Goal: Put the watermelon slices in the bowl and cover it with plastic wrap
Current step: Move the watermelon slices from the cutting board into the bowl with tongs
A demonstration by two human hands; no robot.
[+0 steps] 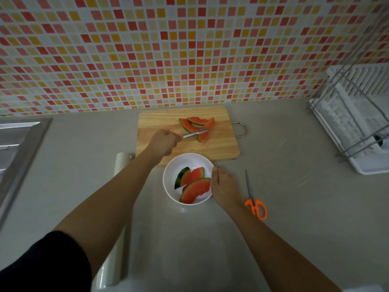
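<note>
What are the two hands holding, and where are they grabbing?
The left hand holds a knife, its grip closed around the handle. The right hand holds the white bowl by its right rim.

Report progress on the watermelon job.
Done: three slices lie in the white bowl. In hand: left hand works a knife at slices on the cutting board; right hand steadies the bowl. Left: remaining slices, then plastic wrap, still rolled.

Orange-handled scissors [255, 202] lie on the grey counter [294, 207] at the lower right. A white dish rack [355, 127] stands at the right edge. A metal sink [14, 148] is at the left edge. A wall [168, 49] of red, orange and yellow tiles fills the upper half.
</note>
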